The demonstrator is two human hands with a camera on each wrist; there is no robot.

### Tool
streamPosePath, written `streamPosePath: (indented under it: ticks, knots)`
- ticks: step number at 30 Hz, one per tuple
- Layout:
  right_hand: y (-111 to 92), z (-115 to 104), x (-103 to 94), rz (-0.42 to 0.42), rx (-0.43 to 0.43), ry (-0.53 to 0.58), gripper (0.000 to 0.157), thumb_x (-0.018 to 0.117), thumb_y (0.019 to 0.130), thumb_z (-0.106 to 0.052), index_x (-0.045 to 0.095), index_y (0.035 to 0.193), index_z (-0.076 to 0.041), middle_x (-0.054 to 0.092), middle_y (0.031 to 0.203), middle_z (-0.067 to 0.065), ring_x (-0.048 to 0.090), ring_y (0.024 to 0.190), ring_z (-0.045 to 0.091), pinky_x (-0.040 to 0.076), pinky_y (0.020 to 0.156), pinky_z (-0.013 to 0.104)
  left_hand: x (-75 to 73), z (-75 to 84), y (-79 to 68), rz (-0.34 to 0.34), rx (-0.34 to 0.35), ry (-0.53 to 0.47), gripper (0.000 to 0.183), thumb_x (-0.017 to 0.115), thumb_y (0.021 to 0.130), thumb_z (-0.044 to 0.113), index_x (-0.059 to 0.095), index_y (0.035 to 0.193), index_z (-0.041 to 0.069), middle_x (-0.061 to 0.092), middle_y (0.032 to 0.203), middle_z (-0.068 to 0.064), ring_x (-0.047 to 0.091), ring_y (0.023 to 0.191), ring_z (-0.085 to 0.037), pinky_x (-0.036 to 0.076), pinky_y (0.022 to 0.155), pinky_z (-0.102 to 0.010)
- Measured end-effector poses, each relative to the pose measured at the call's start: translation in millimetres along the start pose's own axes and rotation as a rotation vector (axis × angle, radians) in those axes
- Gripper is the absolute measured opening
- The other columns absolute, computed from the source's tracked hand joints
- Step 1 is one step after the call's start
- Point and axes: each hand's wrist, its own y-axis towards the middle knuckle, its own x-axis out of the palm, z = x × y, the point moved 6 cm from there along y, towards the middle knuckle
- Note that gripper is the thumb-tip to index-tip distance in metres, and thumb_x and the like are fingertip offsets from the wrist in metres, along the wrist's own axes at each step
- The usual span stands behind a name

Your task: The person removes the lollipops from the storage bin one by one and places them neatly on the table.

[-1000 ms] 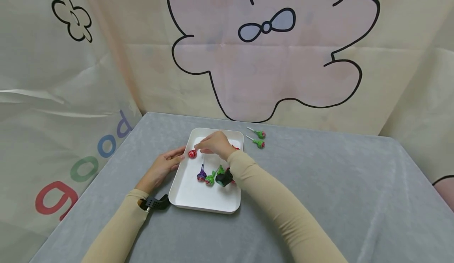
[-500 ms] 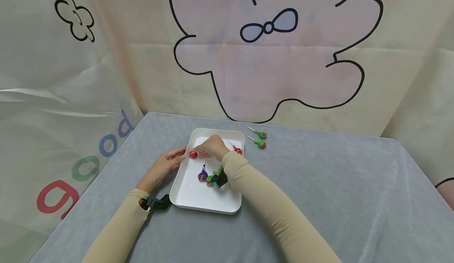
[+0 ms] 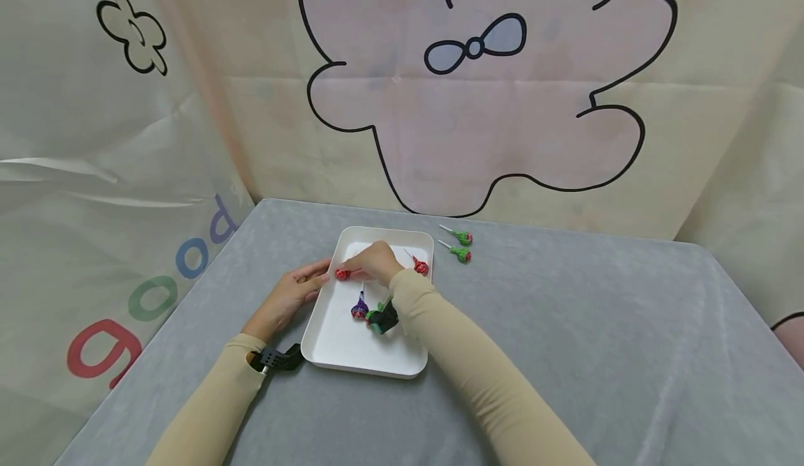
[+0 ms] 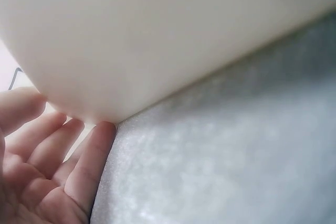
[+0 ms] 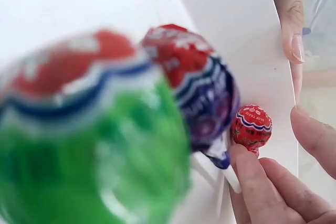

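Note:
The right hand (image 3: pixel 375 262) reaches into the white tray (image 3: pixel 352 354) and pinches a red-wrapped lollipop (image 3: pixel 342 274) just below its ball, seen closer as the red lollipop (image 5: pixel 252 126) in the right wrist view. Its fingers hide the stick. At the tray's left side the left hand (image 3: pixel 290 297) touches the outer wall with nearly straight fingertips (image 4: pixel 105 127). Beside the right wrist lie a purple lollipop (image 3: pixel 359 308) and a green lollipop (image 5: pixel 94 145), partly hidden in the head view by the black wrist device. Another red lollipop (image 3: pixel 421 266) lies by the tray's right wall.
Two green lollipops (image 3: pixel 463 238) lie on the grey cloth-covered table (image 3: pixel 597 340), beyond the tray's far right corner. A printed curtain (image 3: pixel 534 131) hangs behind the table's far edge. Black devices are strapped on both wrists.
The right hand has shifted slightly left and lower against the red lollipop, and its sleeve has uncovered the red lollipop at right. The left hand and the tray stay nearly still.

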Motion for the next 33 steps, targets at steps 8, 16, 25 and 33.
streamPosePath:
  ticks: [8,16,25,33]
  knots:
    - [3,0,4.6,0.04,0.035,-0.052,0.031,0.087,0.073,-0.009,0.074,0.098,0.004,0.073,0.079,0.007,0.063,0.057,0.008,0.056,0.06,0.017,-0.2,1.2,0.8,0.001,0.001,-0.002,0.058,0.058,0.102,0.026,0.039,0.152,0.005,0.04,0.156,-0.018,0.047,0.137,-0.032,0.052,0.098,-0.024]
    - [3,-4,8.0,0.059,-0.125,-0.162,0.025,0.09,0.069,-0.009,0.081,0.092,-0.003,0.078,0.094,0.008,0.06,0.072,0.007,0.044,0.067,0.014,-0.2,2.2,1.7,-0.004,0.004,0.018,0.058,0.058,0.102,0.026,0.039,0.153,0.006,0.039,0.157,-0.018,0.044,0.139,-0.032,0.052,0.099,-0.024]
    - [-2,-4,13.9,0.034,-0.217,-0.221,0.023,0.09,0.068,-0.012,0.081,0.089,-0.005,0.078,0.091,0.005,0.052,0.077,0.008,0.038,0.066,0.015,0.6,2.0,0.5,0.0,-0.009,0.022,0.061,0.061,0.1,0.03,0.039,0.153,0.007,0.039,0.157,-0.017,0.044,0.139,-0.032,0.051,0.101,-0.027]
    - [-5,-3,15.1,0.009,-0.24,-0.243,0.017,0.089,0.069,-0.012,0.082,0.084,-0.005,0.075,0.081,0.003,0.05,0.072,0.007,0.037,0.062,0.015,0.5,-0.2,0.8,0.004,-0.016,0.027,0.062,0.062,0.099,0.03,0.039,0.153,0.008,0.041,0.156,-0.016,0.046,0.138,-0.029,0.051,0.1,-0.025]
